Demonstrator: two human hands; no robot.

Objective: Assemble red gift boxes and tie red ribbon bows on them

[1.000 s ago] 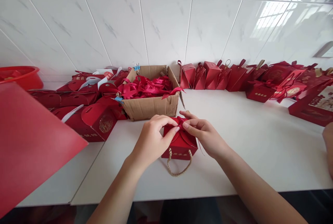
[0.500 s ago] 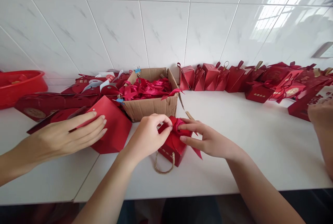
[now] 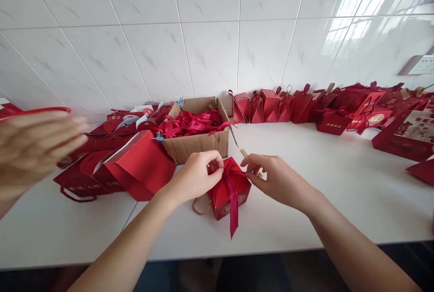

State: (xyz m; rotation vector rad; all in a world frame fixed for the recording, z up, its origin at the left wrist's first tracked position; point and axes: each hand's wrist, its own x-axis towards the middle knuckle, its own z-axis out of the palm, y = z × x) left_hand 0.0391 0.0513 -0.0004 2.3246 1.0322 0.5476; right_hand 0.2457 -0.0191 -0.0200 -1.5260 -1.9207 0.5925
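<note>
A small red gift box (image 3: 220,199) with a rope handle (image 3: 200,208) stands on the white table, a dark red ribbon (image 3: 233,201) tied over its top and one tail hanging down the front. At the left of the knot, my left hand (image 3: 200,176) pinches a part of the ribbon between thumb and index finger. On the other side my right hand (image 3: 274,176) pinches the ribbon too, thumb and fingertip together. Just behind the gift box is a cardboard box (image 3: 196,145) full of loose red ribbons (image 3: 193,122).
Another person's blurred hand (image 3: 37,147) is at the left, above the table (image 3: 291,224). A large red carton (image 3: 145,165) and flat red packages (image 3: 88,179) lie left. Red boxes (image 3: 271,104) line the tiled wall, with more boxes (image 3: 356,106) piled right.
The gift box has turned, and a ribbon tail now hangs down its front. My hands have moved slightly apart. The other person's hand has left the large carton, moving left.
</note>
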